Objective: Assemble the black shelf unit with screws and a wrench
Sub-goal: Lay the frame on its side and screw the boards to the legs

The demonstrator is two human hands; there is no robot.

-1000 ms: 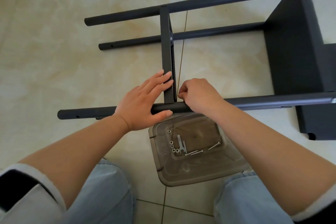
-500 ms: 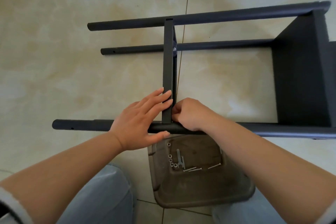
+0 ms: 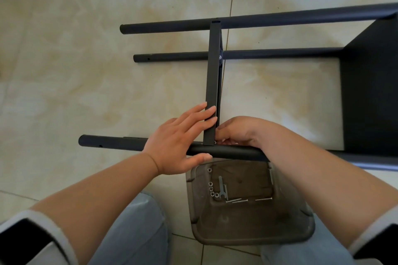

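While the shelf unit (image 3: 366,84) lies on its side on the floor (image 3: 86,71), three poles show: one (image 3: 258,20) at 12 o'clock, one (image 3: 269,54) below it, one (image 3: 226,151) nearest. A bar (image 3: 212,84) crosses them. The left hand (image 3: 178,144) lies flat, fingers straight on the bar, thumb under the near pole. The right hand (image 3: 239,133), at 3 o'clock of the bar's foot, curls its fingers there; what they pinch cannot be told. The tray (image 3: 247,232) at 6 o'clock holds one wrench (image 3: 220,187), about five nuts (image 3: 210,189), and several screws (image 3: 247,200).
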